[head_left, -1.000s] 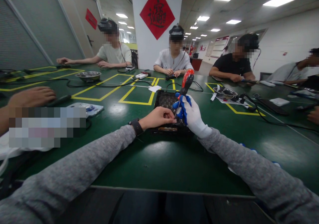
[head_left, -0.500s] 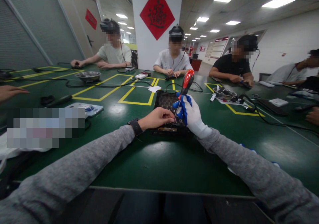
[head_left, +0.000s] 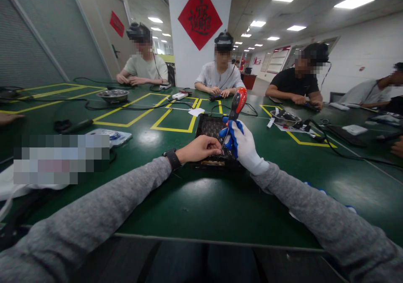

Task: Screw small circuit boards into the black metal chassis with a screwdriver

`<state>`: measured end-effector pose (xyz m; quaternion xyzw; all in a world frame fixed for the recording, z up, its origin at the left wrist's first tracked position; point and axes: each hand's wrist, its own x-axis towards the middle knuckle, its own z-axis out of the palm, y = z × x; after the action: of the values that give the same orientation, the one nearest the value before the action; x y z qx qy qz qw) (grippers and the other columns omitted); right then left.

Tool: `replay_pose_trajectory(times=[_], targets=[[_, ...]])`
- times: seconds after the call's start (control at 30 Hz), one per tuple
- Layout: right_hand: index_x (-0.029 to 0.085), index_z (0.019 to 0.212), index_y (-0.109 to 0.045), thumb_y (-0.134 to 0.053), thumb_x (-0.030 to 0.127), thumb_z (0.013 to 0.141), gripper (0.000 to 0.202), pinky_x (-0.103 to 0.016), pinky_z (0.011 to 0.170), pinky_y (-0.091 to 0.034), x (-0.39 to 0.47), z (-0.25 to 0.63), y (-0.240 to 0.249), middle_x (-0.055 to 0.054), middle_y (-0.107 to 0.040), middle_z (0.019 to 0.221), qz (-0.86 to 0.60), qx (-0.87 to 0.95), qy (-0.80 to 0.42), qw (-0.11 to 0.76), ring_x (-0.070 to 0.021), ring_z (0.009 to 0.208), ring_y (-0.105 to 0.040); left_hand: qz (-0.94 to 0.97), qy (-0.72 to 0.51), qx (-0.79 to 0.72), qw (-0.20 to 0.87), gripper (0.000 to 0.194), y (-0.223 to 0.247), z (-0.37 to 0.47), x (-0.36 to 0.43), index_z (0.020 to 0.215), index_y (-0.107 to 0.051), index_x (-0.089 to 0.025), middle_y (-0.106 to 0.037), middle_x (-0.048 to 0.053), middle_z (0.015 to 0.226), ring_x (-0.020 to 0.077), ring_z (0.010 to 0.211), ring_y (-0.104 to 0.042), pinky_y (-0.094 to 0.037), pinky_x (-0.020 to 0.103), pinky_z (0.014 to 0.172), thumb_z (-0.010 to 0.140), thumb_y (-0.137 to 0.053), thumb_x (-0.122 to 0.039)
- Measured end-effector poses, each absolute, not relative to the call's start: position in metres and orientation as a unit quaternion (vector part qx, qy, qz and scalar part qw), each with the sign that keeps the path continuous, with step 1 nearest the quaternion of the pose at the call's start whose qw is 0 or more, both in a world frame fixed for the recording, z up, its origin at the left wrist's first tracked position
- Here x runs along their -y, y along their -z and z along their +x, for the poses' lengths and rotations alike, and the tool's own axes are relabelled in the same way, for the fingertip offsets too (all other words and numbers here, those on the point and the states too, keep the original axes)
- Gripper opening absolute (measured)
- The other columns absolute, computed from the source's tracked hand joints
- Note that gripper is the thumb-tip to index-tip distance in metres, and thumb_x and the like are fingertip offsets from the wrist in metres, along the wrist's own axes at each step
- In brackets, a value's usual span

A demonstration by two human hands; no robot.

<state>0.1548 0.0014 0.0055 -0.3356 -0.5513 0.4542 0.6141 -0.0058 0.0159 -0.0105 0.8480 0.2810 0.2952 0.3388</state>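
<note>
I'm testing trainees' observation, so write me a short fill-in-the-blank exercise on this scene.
The right hand wears a glove of white and ____.
It grips a screwdriver with a dark and ____ handle.
The wearer's bare hand is the ____ one.
The tape on the green table is ____.
Missing words: blue; red; left; yellow.
</note>
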Motion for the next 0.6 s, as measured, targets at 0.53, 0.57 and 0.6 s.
replay_pose_trajectory(times=[0.53,0.57,0.6], targets=[[0.02,0.101,-0.055,-0.054,0.049,0.078,0.037,-0.015,0.035,-0.036,-0.0024,0.1547,-0.0031,0.005,-0.058,0.06,-0.315,0.551,-0.439,0.636,-0.0047,0.039,-0.046,0.844,-0.306,-0.283,0.337,0.02,0.0107,-0.0053,-0.0161,0.081,-0.062,-0.011,-0.063,0.003,0.074,0.0105,0.066,-0.054,-0.041,0.022,0.063,0.075,-0.061,-0.031],[0.02,0.101,-0.055,-0.053,0.05,0.079,0.037,-0.015,0.035,-0.036,-0.0017,0.1548,-0.0035,0.005,-0.058,0.06,-0.315,0.553,-0.438,0.635,-0.0047,0.039,-0.046,0.847,-0.304,-0.278,0.335,0.019,0.0103,-0.0055,-0.0157,0.081,-0.062,-0.011,-0.063,0.003,0.075,0.0107,0.067,-0.054,-0.041,0.022,0.064,0.076,-0.059,-0.029],[0.02,0.1,-0.055,-0.052,0.05,0.079,0.037,-0.016,0.036,-0.036,-0.0008,0.1548,-0.0041,0.005,-0.058,0.06,-0.315,0.554,-0.436,0.635,-0.0047,0.039,-0.046,0.851,-0.302,-0.274,0.331,0.017,0.01,-0.0056,-0.0152,0.082,-0.061,-0.012,-0.063,0.003,0.076,0.0109,0.069,-0.054,-0.041,0.023,0.065,0.077,-0.058,-0.028]])
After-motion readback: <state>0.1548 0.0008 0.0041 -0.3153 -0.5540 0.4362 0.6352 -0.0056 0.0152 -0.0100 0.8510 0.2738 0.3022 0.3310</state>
